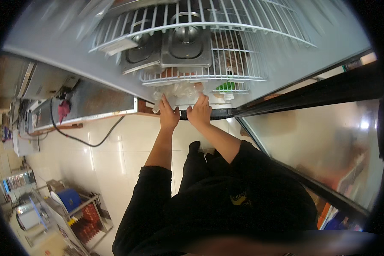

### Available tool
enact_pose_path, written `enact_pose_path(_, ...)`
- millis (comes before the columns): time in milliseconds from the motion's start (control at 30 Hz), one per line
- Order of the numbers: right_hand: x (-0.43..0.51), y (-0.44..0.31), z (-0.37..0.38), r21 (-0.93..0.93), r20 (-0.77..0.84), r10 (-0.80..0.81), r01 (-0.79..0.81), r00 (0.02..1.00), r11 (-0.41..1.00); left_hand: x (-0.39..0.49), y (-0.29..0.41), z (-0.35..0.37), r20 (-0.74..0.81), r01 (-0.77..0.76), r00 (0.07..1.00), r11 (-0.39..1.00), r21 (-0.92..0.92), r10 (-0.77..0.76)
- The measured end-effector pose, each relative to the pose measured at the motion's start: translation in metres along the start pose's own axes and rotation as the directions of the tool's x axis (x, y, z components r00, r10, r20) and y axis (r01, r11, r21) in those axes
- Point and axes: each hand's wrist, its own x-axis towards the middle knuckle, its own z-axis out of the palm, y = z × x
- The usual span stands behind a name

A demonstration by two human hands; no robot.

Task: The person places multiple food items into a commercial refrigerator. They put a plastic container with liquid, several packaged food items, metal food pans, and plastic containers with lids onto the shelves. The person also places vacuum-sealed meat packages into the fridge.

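Observation:
Low inside an upright glass-door refrigerator, a translucent plastic bag [180,90] lies beneath the wire shelves; its contents are hard to make out. My left hand [169,114] is at the bag's left side, fingers on the plastic and thumb apart. At its right side, my right hand [199,110] has its fingertips on the plastic. Just above sit two lidded steel pans, a nearer one [187,48] and a left one [140,52], on a white wire shelf [240,76]. Something green [225,86] shows through the wires to the right.
Another wire shelf [243,27] juts out overhead. The glass door [307,134] stands swung out at my right. A steel counter [96,96] with a hanging black hose [92,145] is on the left. Behind it, a metal rack [92,204] stands on the tiled floor [105,160].

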Motion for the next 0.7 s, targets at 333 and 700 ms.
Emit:
enact_pose_path(333, 0.121, -0.019, 0.068, -0.467, 0.521, 0.000, 0.285, 0.853, 0.837, -0.216, -0.031, -0.052, 0.185, 0.263, 0.942, 0.959, 0.106, -0.279)
enact_pose_path(700, -0.035, 0.037, 0.084, -0.737, 0.345, -0.131, 0.354, 0.930, 0.576, -0.656, -0.060, -0.037, 0.767, 0.797, 0.118, -0.401, -0.452, -0.631)
